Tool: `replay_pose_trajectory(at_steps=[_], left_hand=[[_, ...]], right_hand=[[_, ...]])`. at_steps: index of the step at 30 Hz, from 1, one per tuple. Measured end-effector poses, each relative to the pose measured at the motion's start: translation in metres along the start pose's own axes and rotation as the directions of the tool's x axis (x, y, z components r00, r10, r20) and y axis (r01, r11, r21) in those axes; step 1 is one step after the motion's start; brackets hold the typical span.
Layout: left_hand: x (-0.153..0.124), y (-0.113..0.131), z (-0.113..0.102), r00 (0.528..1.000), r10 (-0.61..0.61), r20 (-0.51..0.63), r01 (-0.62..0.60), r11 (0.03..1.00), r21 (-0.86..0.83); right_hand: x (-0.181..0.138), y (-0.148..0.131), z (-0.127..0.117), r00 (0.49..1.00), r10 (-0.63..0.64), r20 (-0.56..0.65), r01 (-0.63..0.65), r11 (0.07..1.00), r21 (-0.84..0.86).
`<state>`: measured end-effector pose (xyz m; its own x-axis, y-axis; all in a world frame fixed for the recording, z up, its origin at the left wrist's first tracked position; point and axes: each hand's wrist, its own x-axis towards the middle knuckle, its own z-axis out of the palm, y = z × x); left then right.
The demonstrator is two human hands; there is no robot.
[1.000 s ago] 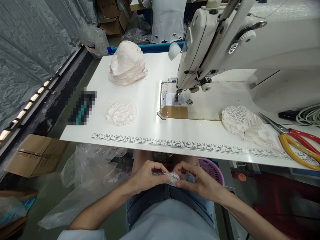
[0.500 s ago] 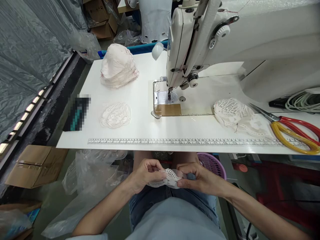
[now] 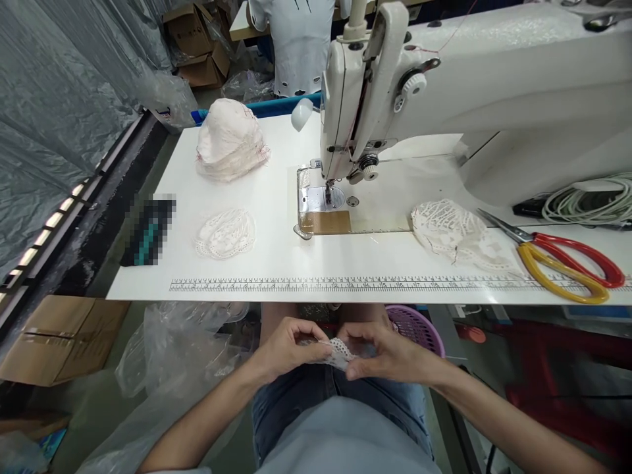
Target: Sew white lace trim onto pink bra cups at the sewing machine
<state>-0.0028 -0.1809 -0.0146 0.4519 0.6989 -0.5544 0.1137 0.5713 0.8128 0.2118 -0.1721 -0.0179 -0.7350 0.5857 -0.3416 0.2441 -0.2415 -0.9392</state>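
Note:
Both of my hands sit over my lap below the table's front edge, pinching one small white lace piece (image 3: 334, 352). My left hand (image 3: 289, 349) grips its left side with curled fingers. My right hand (image 3: 382, 352) pinches its right end. On the white table (image 3: 276, 197) above lie a flat lace piece (image 3: 226, 234), a pink stack of sewn pieces (image 3: 230, 140) and a heap of lace (image 3: 451, 234). The white sewing machine (image 3: 444, 99) stands at the back right, with its needle (image 3: 328, 192) over the metal plate.
Red and yellow scissors (image 3: 567, 260) lie at the table's right end beside white cables (image 3: 587, 204). A purple basket (image 3: 417, 329) sits under the table by my right knee. Clear plastic bags (image 3: 172, 342) and a cardboard box (image 3: 59, 336) are on the floor to the left.
The view has tilted and shifted a little. My hands stay in my lap, and my fingers have drawn closer together on the lace piece.

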Motion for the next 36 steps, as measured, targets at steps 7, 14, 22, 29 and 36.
replay_pose_trajectory(at_steps=[7, 14, 22, 29, 36], left_hand=[[-0.008, 0.020, -0.001, 0.991, 0.109, -0.072, -0.093, 0.975, 0.203], [-0.014, 0.050, -0.006, 0.932, 0.303, -0.201, -0.205, 0.895, 0.397], [0.052, 0.158, -0.054, 0.917, 0.395, -0.053, -0.258, 0.690, 0.677], [0.142, 0.184, -0.070, 0.973, 0.224, 0.059, -0.186, 0.606, 0.774], [0.149, 0.194, -0.059, 0.982, 0.160, 0.099, -0.165, 0.474, 0.865]], right_hand=[[0.016, -0.009, 0.011, 0.987, -0.029, -0.159, 0.006, 0.990, -0.144], [0.025, -0.037, 0.002, 0.925, -0.170, -0.341, 0.076, 0.959, -0.274], [0.073, -0.073, -0.050, 0.838, -0.335, -0.431, 0.143, 0.897, -0.419], [0.062, -0.057, -0.115, 0.755, -0.547, -0.362, -0.059, 0.493, -0.868], [0.078, -0.062, -0.134, 0.648, -0.756, 0.096, 0.135, -0.009, -0.991]])
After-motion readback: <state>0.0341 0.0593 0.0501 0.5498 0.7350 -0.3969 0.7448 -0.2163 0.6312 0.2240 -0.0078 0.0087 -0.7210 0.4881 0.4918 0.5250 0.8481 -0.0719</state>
